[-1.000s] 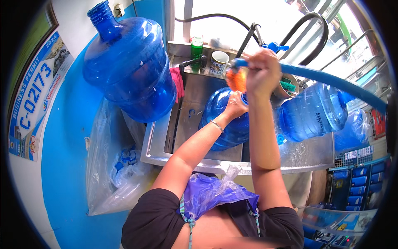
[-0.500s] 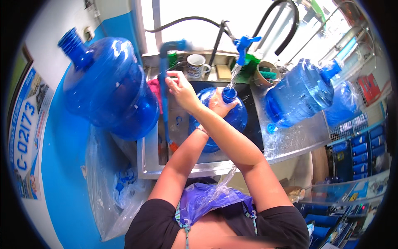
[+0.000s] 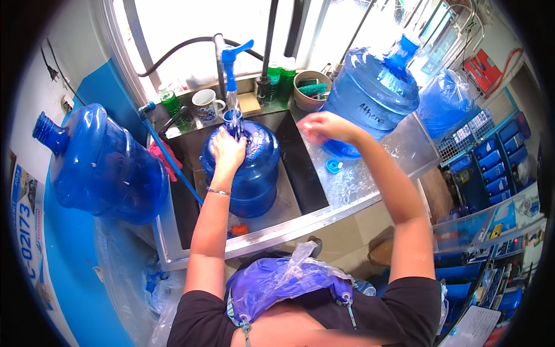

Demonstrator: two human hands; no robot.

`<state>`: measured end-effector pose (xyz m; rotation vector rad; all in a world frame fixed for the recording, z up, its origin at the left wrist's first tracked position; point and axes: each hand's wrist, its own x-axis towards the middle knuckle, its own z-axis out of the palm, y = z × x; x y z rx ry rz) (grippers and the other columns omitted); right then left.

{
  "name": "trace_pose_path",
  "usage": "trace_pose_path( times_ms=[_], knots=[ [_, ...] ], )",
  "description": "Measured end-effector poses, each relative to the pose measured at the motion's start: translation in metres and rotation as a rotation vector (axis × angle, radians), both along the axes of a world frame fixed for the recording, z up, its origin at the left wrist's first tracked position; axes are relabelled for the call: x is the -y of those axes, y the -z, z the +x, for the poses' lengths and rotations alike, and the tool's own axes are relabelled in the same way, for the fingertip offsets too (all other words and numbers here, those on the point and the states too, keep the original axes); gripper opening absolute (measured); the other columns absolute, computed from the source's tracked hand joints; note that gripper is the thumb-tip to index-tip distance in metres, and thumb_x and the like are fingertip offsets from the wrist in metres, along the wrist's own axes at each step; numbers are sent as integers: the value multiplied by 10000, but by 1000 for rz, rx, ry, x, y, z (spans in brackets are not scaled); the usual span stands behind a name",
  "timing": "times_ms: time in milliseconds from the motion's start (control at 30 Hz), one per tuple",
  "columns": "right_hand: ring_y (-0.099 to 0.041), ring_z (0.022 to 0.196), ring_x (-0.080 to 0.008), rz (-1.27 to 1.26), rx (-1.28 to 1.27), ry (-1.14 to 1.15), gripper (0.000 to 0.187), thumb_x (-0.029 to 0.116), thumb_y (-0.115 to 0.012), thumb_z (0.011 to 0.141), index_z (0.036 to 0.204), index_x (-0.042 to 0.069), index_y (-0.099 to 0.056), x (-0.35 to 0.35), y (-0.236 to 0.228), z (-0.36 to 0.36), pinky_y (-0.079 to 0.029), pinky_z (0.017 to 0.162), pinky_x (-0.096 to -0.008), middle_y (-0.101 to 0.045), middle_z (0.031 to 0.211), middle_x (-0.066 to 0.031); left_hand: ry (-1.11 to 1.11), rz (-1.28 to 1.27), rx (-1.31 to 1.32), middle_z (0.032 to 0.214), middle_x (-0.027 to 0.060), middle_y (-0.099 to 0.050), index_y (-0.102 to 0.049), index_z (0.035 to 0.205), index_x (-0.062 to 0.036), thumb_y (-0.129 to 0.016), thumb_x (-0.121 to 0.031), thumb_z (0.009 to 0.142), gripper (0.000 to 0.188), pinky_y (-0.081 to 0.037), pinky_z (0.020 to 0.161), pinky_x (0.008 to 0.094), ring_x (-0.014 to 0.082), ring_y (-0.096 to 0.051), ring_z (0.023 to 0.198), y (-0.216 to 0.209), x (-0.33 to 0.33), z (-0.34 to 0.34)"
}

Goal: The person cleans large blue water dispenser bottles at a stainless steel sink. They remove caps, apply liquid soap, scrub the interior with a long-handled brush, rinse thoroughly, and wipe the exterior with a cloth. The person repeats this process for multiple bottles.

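The blue jug (image 3: 254, 188) stands in the sink (image 3: 304, 173), its mouth under the tap (image 3: 230, 63), from which water runs onto the neck (image 3: 232, 117) and over the jug's shoulder. Taking twelve o'clock as straight away from the person, its long axis runs roughly from half past five at the base to half past eleven at the mouth.

The left hand (image 3: 228, 150) is the nearer one: its fingers grasp the jug where shoulder meets neck, with the mouth just beyond them at twelve o'clock. The right hand (image 3: 326, 127) hangs over the steel surface (image 3: 370, 179), its fingers loose with nothing visible in them; from there the neck lies well apart at nine o'clock, the cap (image 3: 333, 166) near at six, and a clear blue second jug (image 3: 373, 87) at about half past one.

The brush (image 3: 165, 150) leans across the sink's left edge, at about nine o'clock from the left hand; the middle of its length passes out of sight.

The left palm hides part of the shoulder, and the base is hard to make out. Blur keeps the right fingers' exact curl unclear, and whether they touch the second jug cannot be told.
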<state>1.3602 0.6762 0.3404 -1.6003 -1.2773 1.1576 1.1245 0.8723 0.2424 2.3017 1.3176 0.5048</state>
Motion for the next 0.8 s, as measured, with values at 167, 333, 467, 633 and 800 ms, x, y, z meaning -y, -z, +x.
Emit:
trace_pose_path(
  times_ms=[167,333,467,633,800],
  knots=[
    [-619,581,-152,-933,863,-365,358,371,-578,957,849,53,-701,144,77,150,-529,631,-358,-650,658,-66,65,94,-217,1236,274,-563,-636,1130,79,-550,-326,862,493,-420,1031,495,439,-523,1180,-4,31,22],
    [-627,618,-161,-644,1071,177,339,367,-579,956,892,55,-696,150,102,299,-528,652,-359,-658,703,-77,98,165,284,1120,222,-652,-704,1073,-20,-606,-192,844,302,-489,935,415,352,-627,1031,8,89,83],
    [-633,647,-169,-320,1076,400,328,364,-580,954,927,57,-692,94,99,363,-528,669,-361,-663,740,-86,159,-316,680,1068,141,-688,-666,1137,-10,-597,-196,926,289,-502,894,324,218,-658,989,9,157,152],
    [-641,683,-178,-346,1037,380,320,360,-581,953,971,59,-686,55,93,389,-527,691,-362,-670,786,-96,138,-390,912,1421,282,-427,-339,1446,40,-420,-395,1015,618,-327,1108,363,317,-432,1334,-9,203,236],
    [-649,719,-188,-334,1016,354,318,357,-583,951,1014,61,-681,45,93,396,-527,712,-364,-678,832,-107,182,-554,1446,1504,129,-352,-244,1502,16,-321,-405,1041,629,-226,1154,352,224,-332,1370,-22,202,274]
  ],
)
